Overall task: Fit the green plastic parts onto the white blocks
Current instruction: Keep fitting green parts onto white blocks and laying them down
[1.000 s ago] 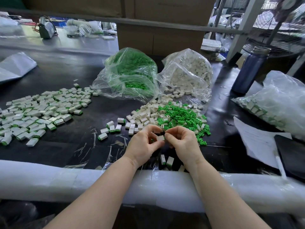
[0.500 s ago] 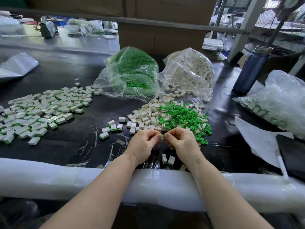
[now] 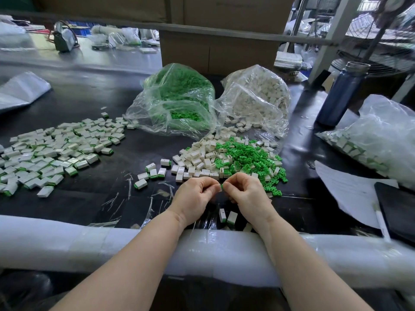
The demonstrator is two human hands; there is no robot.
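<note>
Pinching perhaps one green part (image 3: 221,187), two hands.

body: 2 bare forearms | left hand (image 3: 195,195); right hand (image 3: 246,194) | no sleeves; no gloves

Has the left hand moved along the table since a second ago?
No. The left hand stays just in front of the loose pile of white blocks and green parts, fingertips still meeting the right hand.
</note>
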